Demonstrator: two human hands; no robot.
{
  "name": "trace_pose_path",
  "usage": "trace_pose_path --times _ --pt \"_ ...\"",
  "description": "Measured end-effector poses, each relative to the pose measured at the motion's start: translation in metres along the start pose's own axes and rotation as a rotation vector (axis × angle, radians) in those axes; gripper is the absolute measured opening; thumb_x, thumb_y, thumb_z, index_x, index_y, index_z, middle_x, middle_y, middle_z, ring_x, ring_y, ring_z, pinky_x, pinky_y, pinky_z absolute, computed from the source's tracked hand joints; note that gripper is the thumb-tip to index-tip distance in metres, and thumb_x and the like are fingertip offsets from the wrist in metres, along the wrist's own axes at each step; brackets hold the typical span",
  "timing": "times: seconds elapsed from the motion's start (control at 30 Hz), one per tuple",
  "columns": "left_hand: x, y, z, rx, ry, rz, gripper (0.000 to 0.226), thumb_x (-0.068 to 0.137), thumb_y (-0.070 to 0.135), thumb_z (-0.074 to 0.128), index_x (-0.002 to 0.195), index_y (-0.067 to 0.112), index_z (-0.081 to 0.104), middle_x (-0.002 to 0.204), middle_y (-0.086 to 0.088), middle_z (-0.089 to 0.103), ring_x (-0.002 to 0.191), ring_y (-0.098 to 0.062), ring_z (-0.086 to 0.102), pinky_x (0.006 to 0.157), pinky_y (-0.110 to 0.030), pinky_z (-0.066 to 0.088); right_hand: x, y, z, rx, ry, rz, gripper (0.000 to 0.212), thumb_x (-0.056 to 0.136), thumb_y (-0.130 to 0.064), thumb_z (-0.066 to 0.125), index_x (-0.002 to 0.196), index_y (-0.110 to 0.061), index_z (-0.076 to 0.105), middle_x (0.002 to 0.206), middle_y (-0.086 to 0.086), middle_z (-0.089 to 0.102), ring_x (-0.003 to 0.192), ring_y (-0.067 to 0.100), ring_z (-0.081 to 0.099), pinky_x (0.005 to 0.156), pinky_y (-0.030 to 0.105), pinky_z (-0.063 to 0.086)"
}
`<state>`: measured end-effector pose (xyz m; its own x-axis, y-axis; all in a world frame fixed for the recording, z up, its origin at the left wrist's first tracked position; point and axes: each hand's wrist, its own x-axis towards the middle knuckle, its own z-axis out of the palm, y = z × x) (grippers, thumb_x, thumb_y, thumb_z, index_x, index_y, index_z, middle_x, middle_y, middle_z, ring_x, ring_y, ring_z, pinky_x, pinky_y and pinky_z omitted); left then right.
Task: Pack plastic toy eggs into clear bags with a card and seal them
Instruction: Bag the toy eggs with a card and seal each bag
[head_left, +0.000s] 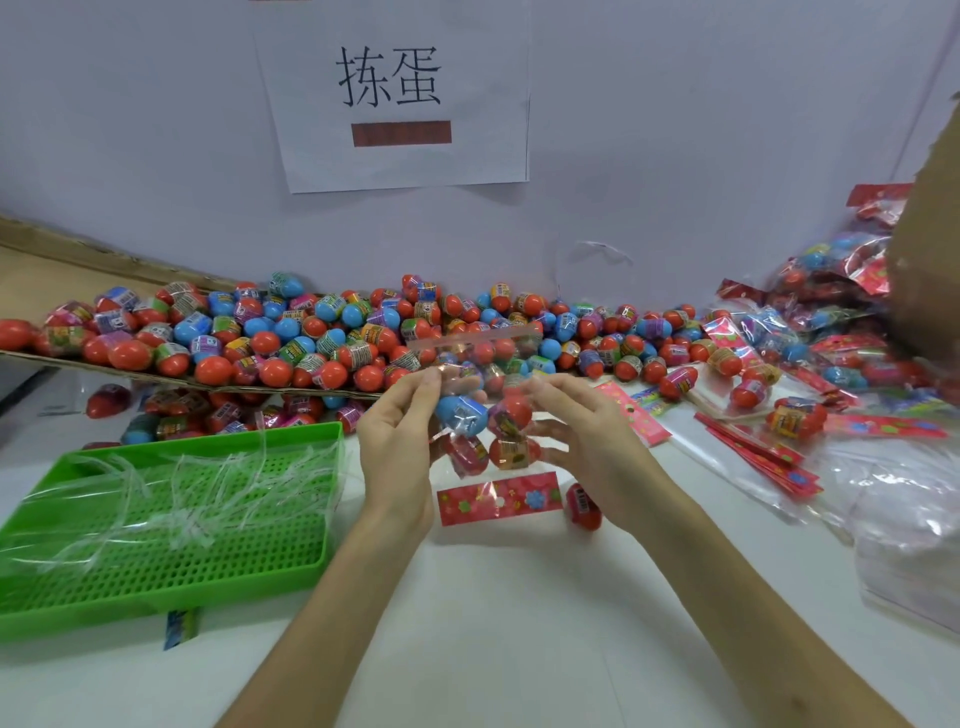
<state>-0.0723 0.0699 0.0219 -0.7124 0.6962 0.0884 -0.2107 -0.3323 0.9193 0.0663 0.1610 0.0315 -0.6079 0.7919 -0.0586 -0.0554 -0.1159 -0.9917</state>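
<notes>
I hold a clear bag (470, 358) upright above the white table (519, 613), its open flap pointing away from me. My left hand (397, 441) pinches its left side and my right hand (587, 436) pinches its right side. Inside are a blue egg (461, 415) and several red eggs (511, 451). A red flowered card (498, 498) sits at the bag's bottom end. One loose red egg (583, 506) lies on the table just under my right hand. A big heap of red and blue eggs (311, 338) stretches along the wall behind.
A green perforated tray (156, 571) with clear plastic strips stands at the left. Spare red cards (753, 452) and clear bags (904, 530) lie at the right. Filled bags (831, 312) pile up at the far right beside a cardboard box (930, 270). A paper sign (395, 93) hangs on the wall.
</notes>
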Motion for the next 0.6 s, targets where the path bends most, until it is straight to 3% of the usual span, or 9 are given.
trace_pose_path --times 0.13,0.3,0.4,0.6 --pt "0.001 0.0011 -0.0019 -0.041 0.083 -0.009 0.024 0.103 0.026 0.061 0.094 0.017 0.081 0.097 -0.009 0.08 0.083 -0.019 0.075 0.062 -0.026 0.059 0.0008 0.005 -0.0003 -0.098 0.01 -0.027 0.014 0.091 -0.029 0.074 0.1 -0.019 0.076 0.093 -0.004 0.078 0.089 0.013 0.075 0.072 0.02 0.059" --pt "-0.0012 0.0026 0.0002 -0.099 0.139 -0.03 0.028 0.103 0.025 0.061 0.086 0.022 0.083 0.098 -0.009 0.08 0.08 -0.017 0.075 0.056 -0.021 0.057 -0.0002 0.0067 0.0009 -0.061 0.052 -0.052 0.03 0.076 -0.036 0.08 0.095 -0.012 0.079 0.091 0.002 0.079 0.086 0.015 0.076 0.069 0.021 0.059" --pt "0.0008 0.0034 -0.0009 -0.137 0.156 -0.071 0.023 0.103 0.025 0.061 0.092 0.019 0.081 0.102 -0.011 0.08 0.089 -0.021 0.077 0.063 -0.027 0.061 0.0002 0.0067 0.0011 -0.133 0.053 -0.038 0.023 0.081 -0.034 0.08 0.089 -0.012 0.077 0.085 0.0 0.078 0.081 0.012 0.075 0.066 0.02 0.058" --pt "0.0007 0.0048 -0.0011 -0.146 0.14 -0.108 0.023 0.103 0.024 0.061 0.094 0.019 0.081 0.097 -0.008 0.08 0.083 -0.019 0.078 0.059 -0.027 0.06 0.0 0.0053 0.0025 -0.226 0.035 -0.1 0.02 0.088 -0.025 0.078 0.089 -0.006 0.071 0.083 0.007 0.076 0.078 0.018 0.075 0.067 0.026 0.061"
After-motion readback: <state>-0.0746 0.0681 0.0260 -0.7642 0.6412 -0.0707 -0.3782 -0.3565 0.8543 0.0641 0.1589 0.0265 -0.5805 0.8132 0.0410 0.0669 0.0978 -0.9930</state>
